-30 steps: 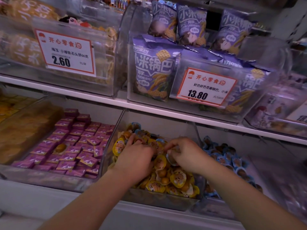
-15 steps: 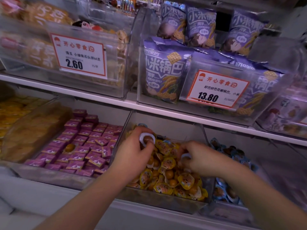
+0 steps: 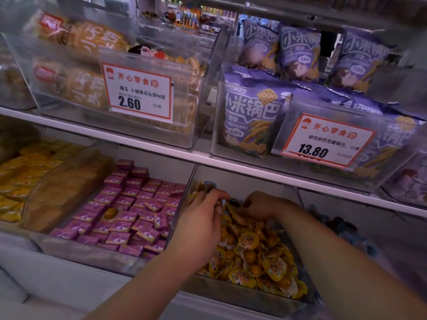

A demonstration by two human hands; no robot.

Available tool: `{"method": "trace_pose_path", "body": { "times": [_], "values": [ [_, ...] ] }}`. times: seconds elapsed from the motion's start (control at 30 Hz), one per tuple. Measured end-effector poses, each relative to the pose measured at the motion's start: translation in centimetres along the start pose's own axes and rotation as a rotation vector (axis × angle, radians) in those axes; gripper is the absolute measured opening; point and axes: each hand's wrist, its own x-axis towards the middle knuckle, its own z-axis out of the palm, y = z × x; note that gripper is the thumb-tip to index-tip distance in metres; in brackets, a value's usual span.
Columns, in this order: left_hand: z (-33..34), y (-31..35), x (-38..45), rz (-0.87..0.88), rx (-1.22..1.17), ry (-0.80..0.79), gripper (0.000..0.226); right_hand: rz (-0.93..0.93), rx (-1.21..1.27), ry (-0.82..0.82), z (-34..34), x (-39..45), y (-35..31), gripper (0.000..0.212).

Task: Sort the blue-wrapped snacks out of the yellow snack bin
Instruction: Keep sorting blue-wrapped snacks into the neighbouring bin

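1. Yellow packs (image 3: 25,172) fill the bin on the far left of the low shelf.
2. Purple packs (image 3: 129,211) sit in the next bin, with one round orange snack (image 3: 110,213) lying on top of them.
3. Next comes the clear yellow snack bin (image 3: 233,294) – it is full of small yellow snack cups (image 3: 261,259).
4. The left hand (image 3: 201,225) reaches into this bin near the back, fingers curled down among the cups. I cannot tell if it holds one.
5. A blue-wrapped snack (image 3: 209,184) peeks out at the back of the bin, just above the left hand.
6. The right hand (image 3: 263,207) is also at the back of the bin – its fingers are bent over the cups, and I cannot tell what they hold.
7. More blue snacks (image 3: 342,227) lie blurry in the bin to the right.
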Motion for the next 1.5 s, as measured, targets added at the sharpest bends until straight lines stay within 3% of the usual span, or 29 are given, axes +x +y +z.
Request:
{"method": "trace_pose_path", "body": {
  "times": [0.1,0.2,0.27,0.37,0.5,0.63,0.77,0.9,0.97,1.03,1.1,1.13,1.23,1.3,1.37,1.5],
  "values": [
    [0.0,-0.2,0.4,-0.067,-0.073,-0.014,0.030,-0.050,-0.005,0.023,-0.6,-0.6,0.2,0.023],
    [-0.1,-0.3,0.6,-0.100,-0.133,-0.034,0.028,-0.044,-0.005,0.147,-0.9,-1.3,0.6,0.014],
    [-0.2,-0.2,0.5,-0.101,-0.140,-0.046,0.026,-0.037,0.046,0.221,-1.1,-2.1,0.5,0.019],
    [-0.2,0.0,0.2,-0.096,-0.158,-0.029,0.026,0.024,0.314,0.341,-1.5,-4.2,0.0,0.018],
    [-0.2,0.3,0.2,-0.114,-0.219,0.027,0.027,-0.016,0.934,0.463,-0.6,-8.8,-1.5,0.021],
    [0.6,1.5,-0.4,-0.076,-0.217,0.084,0.027,-0.035,1.435,0.341,2.1,-12.4,-3.5,0.017],
    [2.5,3.2,-2.2,0.140,-0.077,-0.017,0.038,-0.041,1.878,0.079,3.5,-14.2,-5.1,0.026],
    [3.8,3.7,-2.8,0.253,0.094,-0.204,0.067,-0.038,1.747,0.352,3.6,-14.9,-4.3,0.020],
    [3.8,3.6,-2.4,0.230,-0.112,-0.311,0.077,-0.037,1.628,0.431,3.3,-15.3,-3.3,0.015],
    [3.5,3.1,-1.0,0.099,-0.323,-0.347,0.085,-0.019,1.605,0.443,2.9,-15.8,-2.4,0.014],
    [3.2,1.8,0.7,-0.017,-0.362,-0.288,0.079,-0.002,1.616,0.451,2.6,-16.2,-1.8,0.015],
    [3.1,1.2,1.4,-0.002,-0.262,-0.255,0.070,-0.018,1.596,0.451,2.7,-16.3,-1.6,0.014],
    [4.0,0.2,1.5,0.237,0.279,-0.339,0.043,-0.099,1.444,0.463,3.1,-16.3,-1.5,0.009],
    [5.0,0.4,0.7,0.301,0.507,-0.424,0.039,-0.090,1.371,0.440,3.2,-16.2,-1.3,0.007],
    [5.2,0.5,0.8,0.287,0.495,-0.416,0.036,-0.036,1.347,0.421,3.3,-15.9,-0.8,0.011],
    [3.8,0.8,1.4,0.201,0.223,-0.308,0.036,0.069,1.392,0.387,4.4,-15.3,-0.9,0.012]
  ]
}}
